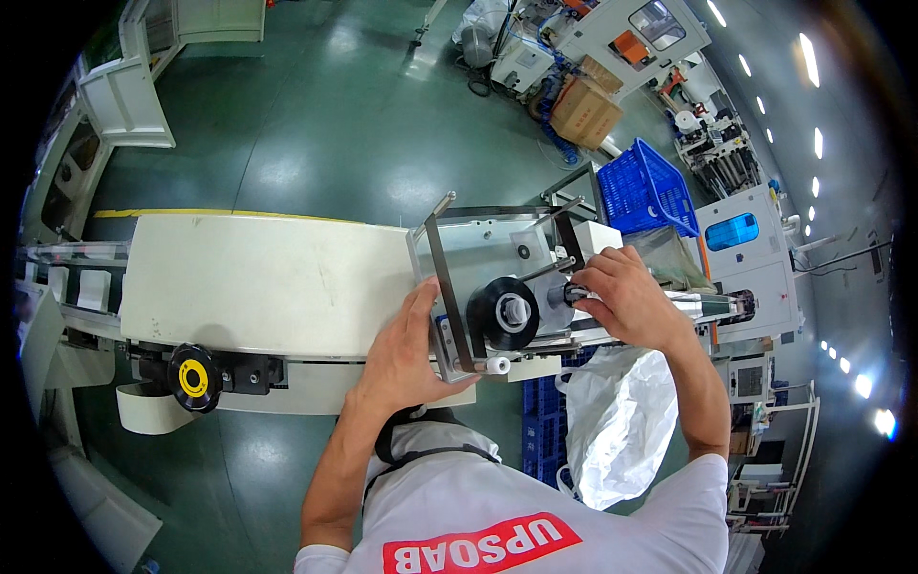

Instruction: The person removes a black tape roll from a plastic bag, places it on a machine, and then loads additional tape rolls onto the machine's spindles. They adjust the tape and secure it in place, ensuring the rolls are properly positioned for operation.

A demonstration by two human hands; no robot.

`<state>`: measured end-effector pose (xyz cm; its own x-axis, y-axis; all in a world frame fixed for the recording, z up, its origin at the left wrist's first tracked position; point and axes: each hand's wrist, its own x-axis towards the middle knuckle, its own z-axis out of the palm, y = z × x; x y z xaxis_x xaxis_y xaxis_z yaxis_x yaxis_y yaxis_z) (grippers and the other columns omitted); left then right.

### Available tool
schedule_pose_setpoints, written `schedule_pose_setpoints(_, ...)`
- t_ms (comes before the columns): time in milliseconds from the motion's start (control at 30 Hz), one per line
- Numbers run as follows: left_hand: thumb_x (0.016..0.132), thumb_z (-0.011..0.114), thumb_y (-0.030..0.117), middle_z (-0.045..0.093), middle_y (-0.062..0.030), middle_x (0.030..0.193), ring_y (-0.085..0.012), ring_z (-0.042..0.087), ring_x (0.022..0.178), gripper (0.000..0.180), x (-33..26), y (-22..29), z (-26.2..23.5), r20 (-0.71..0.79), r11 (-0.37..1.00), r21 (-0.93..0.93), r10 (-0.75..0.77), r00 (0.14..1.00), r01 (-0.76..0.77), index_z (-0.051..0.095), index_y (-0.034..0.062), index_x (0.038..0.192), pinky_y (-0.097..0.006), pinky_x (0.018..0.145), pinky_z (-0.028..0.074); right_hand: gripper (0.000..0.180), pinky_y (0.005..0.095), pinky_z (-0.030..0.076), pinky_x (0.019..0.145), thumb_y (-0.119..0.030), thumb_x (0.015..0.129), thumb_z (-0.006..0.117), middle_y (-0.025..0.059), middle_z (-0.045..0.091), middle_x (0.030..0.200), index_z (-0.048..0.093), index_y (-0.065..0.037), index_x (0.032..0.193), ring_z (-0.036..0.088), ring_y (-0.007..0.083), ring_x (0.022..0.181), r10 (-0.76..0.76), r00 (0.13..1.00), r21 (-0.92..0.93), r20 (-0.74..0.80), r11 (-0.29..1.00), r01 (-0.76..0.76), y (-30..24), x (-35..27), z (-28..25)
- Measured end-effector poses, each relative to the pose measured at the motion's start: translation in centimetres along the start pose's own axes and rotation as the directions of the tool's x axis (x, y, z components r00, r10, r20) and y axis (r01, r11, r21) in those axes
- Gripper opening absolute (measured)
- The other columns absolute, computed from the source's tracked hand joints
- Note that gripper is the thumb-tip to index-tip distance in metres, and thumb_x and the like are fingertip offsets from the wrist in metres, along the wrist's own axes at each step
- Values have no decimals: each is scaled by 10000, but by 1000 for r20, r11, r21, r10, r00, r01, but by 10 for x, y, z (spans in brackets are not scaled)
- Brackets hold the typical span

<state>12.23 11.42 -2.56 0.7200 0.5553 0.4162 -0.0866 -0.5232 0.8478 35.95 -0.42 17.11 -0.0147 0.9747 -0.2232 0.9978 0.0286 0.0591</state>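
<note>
In front of me a metal plate [497, 253] with several rods sits over the right end of a cream-coloured flat belt [258, 277]. A black ribbon [443, 273] runs round the rods, and a wound black roll [490, 323] is mounted on the plate's near side. My left hand [400, 349] is closed round the plate's near left edge, its thumb below and its fingers along the side. My right hand [626, 292] is closed, its fingertips on a dark and silver round knob [574, 294] right of the roll. The fingers partly hide the knob.
A black and yellow handwheel [194, 379] sticks out at the belt's near left. Right of the plate are a blue plastic crate [645, 191] and, lower, a white sack [622, 426] beside a blue pallet [542, 435]. A cardboard box [583, 112] stands farther back near machines.
</note>
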Motion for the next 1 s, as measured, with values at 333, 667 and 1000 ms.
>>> schedule_pose_setpoints(333, 578, 929, 299, 417, -228, 1498, -425, 485, 1318, 1199, 1, 0, 1, -14, 1000, -10, 6, 1000, -6, 210, -9, 1487, -457, 1062, 456, 249, 424, 391, 857, -234, 851, 737, 96, 633, 963, 672, -46, 1001, 577, 290, 932, 1, 996, 80, -84, 997, 5, 1, -2, -6)
schedule_pose_setpoints(667, 563, 932, 290, 419, -232, 1496, -427, 486, 1316, 1207, 1, -1, 0, -9, 1000, 5, 12, 1000, -12, 213, -13, 1485, -465, 1059, 456, 343, 430, 408, 759, -323, 907, 673, 113, 614, 728, 645, -42, 713, 597, 328, 779, 109, 992, 44, 58, 993, -112, 5, 5, -3)
schedule_pose_setpoints(1000, 559, 932, 295, 422, -223, 1494, -420, 497, 1306, 1211, 1, 1, 0, 5, 999, 17, -27, 1000, 27, 212, -10, 1485, -456, 1035, 483, 203, 424, 407, 798, -227, 856, 714, 106, 620, 801, 669, -32, 819, 599, 308, 858, 52, 997, 38, 56, 998, -54, 1, 7, -8)
